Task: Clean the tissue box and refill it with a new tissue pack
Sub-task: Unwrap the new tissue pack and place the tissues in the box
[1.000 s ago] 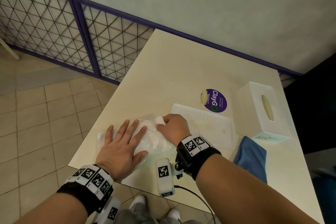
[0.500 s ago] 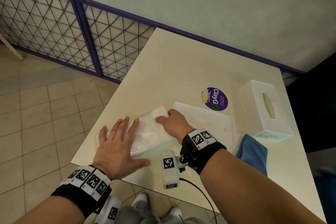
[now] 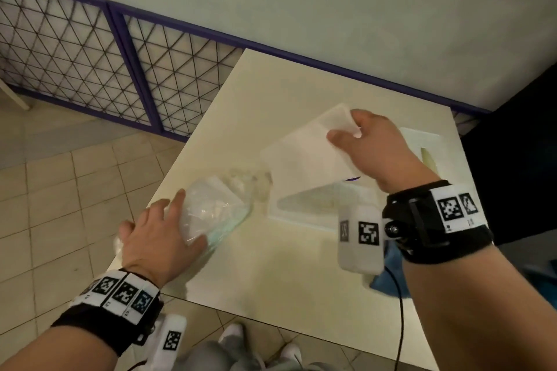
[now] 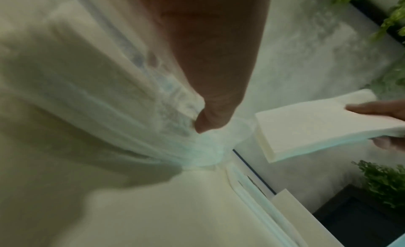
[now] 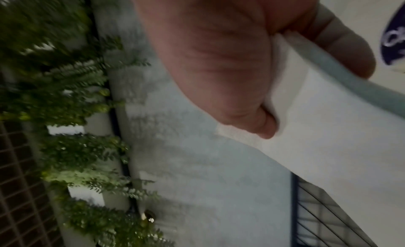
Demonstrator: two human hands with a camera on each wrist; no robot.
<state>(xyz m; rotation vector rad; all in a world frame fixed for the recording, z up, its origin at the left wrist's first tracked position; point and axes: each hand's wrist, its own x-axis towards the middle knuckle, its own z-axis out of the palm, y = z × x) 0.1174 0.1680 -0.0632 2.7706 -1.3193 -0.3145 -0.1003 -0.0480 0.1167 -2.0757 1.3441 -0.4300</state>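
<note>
- Head view: the right hand holds the white tissue stack up above the table, thumb on the top side and the other fingers below it. The stack is tilted and one corner points away from the person.
- Head view: the left hand lies on the clear wrapper near the left front edge of the table. Its fingers are spread over the plastic. The wrapper is flat and crumpled, well apart from the stack.
- Head view: a white tray lies on the table under the stack, between the two hands. The tissue box stands behind the right hand, mostly hidden. A blue cloth shows below the right wrist.
- Left wrist view: a finger of the left hand presses the wrapper on the table. The stack is in the air to the right, with fingers above and below its far end.
- Right wrist view: the thumb of the right hand lies on top of the stack and a finger goes under its edge, so the hand pinches it. The picture is blurred.
</note>
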